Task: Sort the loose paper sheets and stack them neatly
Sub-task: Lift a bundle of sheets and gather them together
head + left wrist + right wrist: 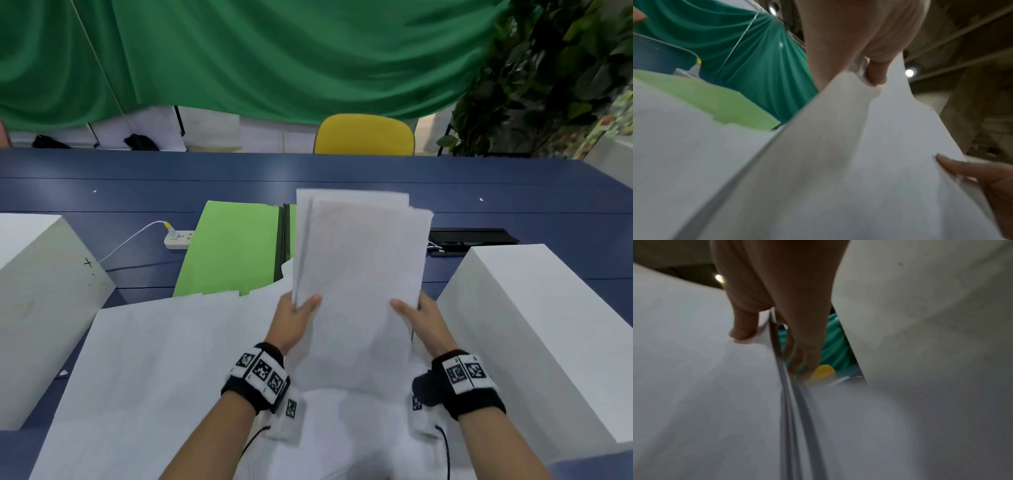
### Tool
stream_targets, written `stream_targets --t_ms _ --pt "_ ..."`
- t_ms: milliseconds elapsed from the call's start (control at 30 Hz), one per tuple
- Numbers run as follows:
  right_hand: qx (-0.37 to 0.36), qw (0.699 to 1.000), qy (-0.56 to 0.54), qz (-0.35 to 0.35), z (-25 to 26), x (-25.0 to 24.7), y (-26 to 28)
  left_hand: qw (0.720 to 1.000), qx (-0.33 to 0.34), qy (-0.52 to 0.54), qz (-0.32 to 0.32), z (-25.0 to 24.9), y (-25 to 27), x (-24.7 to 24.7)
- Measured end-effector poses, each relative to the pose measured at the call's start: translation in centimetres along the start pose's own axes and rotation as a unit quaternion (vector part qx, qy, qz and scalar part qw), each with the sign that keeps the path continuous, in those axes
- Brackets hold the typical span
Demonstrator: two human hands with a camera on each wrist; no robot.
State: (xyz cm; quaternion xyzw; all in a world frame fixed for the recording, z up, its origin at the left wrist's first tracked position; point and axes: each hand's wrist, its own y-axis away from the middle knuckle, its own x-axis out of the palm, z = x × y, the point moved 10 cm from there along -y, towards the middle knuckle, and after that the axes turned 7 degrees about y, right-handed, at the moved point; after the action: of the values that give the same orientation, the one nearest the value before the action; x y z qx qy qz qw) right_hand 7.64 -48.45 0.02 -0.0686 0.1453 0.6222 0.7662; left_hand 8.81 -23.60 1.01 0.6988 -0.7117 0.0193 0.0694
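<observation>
A bundle of white paper sheets [359,274] stands raised above the table, its top edges uneven. My left hand [296,317] pinches the bundle's left edge, thumb on the front. My right hand [419,317] pinches the right edge the same way. In the left wrist view the left thumb [875,73] presses on the sheets [859,162]. The right wrist view shows my right thumb [745,327] on the front and fingers [807,353] behind the sheet edges [785,394]. More loose white sheets [164,359] lie flat on the table beneath my arms.
A green folder [236,246] lies open behind the loose sheets. White blocks stand at the left [37,291] and right [534,325]. A power strip [178,238] with a white cable sits on the blue table [342,171]. A yellow chair [364,135] stands beyond.
</observation>
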Motion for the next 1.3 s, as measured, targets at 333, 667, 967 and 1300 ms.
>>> stream_targets --t_ms 333,667,967,1300 --pt "-0.096 0.988 -0.096 -0.069 8.4 -1.5 1.4 0.99 0.131 0.042 0.023 -8.7 0.9 -0.5" --pt "-0.017 0.998 0.052 -0.022 3.0 2.0 -0.4 0.998 -0.026 -0.02 -0.055 2.0 0.5 -5.8" --pt "0.146 0.941 0.281 0.118 -11.2 6.9 1.6 0.931 -0.224 -0.264 -0.12 11.8 2.9 -11.1" --pt "0.143 0.951 0.267 0.068 -11.1 6.6 2.2 0.946 -0.166 -0.253 -0.118 12.3 3.2 -10.0"
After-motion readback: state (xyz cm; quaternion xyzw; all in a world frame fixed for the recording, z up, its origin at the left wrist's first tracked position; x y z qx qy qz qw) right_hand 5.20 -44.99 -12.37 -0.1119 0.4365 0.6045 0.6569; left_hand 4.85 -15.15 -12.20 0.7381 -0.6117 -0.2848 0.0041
